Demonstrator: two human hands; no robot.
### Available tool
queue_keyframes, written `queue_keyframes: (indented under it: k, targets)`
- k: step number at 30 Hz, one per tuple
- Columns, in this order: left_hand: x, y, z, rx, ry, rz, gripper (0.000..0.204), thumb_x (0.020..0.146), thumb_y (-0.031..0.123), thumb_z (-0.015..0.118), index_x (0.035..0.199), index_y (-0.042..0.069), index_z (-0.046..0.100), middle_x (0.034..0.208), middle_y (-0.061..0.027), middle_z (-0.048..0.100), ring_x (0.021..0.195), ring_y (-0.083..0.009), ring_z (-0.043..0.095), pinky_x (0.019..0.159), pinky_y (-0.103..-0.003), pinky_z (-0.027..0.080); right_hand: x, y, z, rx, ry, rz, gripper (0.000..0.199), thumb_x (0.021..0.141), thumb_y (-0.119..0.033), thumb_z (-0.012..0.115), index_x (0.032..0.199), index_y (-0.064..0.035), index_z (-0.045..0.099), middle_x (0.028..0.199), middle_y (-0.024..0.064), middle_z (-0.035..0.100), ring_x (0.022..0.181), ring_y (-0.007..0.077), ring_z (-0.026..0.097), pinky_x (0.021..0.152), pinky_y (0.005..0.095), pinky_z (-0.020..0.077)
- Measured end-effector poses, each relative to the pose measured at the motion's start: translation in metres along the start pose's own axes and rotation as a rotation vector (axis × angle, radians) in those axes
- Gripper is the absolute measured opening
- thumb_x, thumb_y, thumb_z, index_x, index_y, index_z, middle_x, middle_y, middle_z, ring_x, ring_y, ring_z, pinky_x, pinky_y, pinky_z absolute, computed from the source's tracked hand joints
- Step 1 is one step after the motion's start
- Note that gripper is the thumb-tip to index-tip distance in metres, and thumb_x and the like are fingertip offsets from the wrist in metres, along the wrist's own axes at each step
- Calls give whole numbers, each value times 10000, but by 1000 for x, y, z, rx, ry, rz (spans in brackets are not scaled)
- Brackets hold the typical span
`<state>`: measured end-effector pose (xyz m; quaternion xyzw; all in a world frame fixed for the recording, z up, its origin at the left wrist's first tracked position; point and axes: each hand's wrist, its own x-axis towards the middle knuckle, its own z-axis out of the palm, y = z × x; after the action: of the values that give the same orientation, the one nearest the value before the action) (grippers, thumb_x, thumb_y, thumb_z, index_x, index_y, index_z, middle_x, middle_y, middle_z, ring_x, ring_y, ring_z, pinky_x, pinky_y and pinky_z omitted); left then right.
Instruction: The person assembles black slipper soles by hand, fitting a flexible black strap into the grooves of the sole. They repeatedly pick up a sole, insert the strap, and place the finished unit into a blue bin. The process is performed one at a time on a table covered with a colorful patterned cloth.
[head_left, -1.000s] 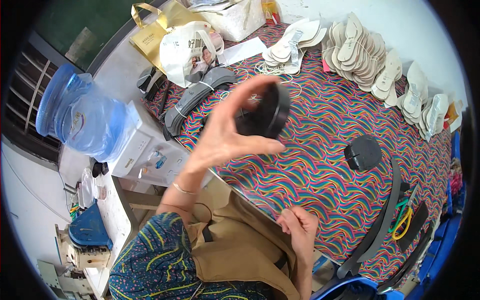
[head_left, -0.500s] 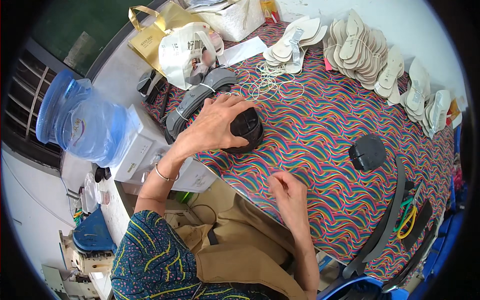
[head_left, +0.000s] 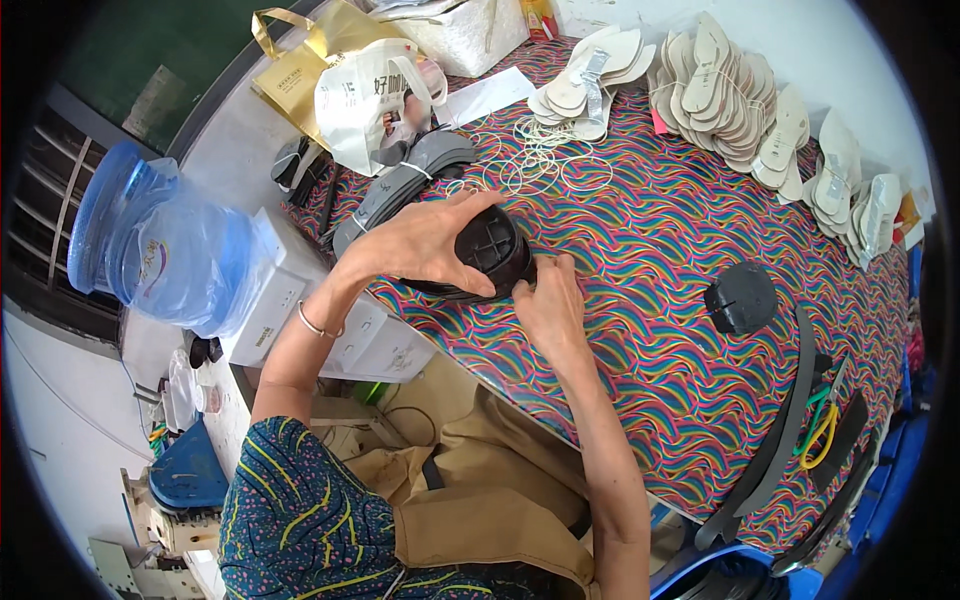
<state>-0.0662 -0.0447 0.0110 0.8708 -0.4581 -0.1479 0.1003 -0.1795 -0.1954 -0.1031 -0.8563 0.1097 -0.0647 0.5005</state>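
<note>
Two hands meet on one black shoe sole [head_left: 487, 255] lying on the striped tablecloth [head_left: 650, 300]. Left hand [head_left: 425, 245] covers its near-left end, fingers curled over and gripping. Right hand [head_left: 548, 305] pinches the sole's right edge with its fingertips. Sole's long axis runs left to right between them; second black sole [head_left: 740, 297] lies well right, untouched.

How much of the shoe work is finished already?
Looks early. Done: pale insoles lie stacked in rows at the far edge. In hand: the left hand and right hand both hold a stack of black rubber soles on the colourful wavy tablecloth. Left: another black sole piece sits untouched.
</note>
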Motion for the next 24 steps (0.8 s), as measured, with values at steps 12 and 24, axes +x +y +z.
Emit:
queue_keyframes:
  k: [12,24]
  targets:
    - [-58,-4,27,-256,295,27,982,642,328,854,1461,80,372,1414,-194,474,1308,-353,482,1091,-433,391,-29,-9,20,873,131,-26,742,804,16,717,1457,-32,367,1296,152,499,1023,209,600,810,311,511]
    - [-1,130,123,-1608,-33,101,844,800,322,670,1509,64,293,1486,-132,365,1403,-265,329,1153,-397,239,-119,-8,-151,78,433,0,474,727,-23,787,1177,-29,637,1025,38,500,931,138,554,721,238,447]
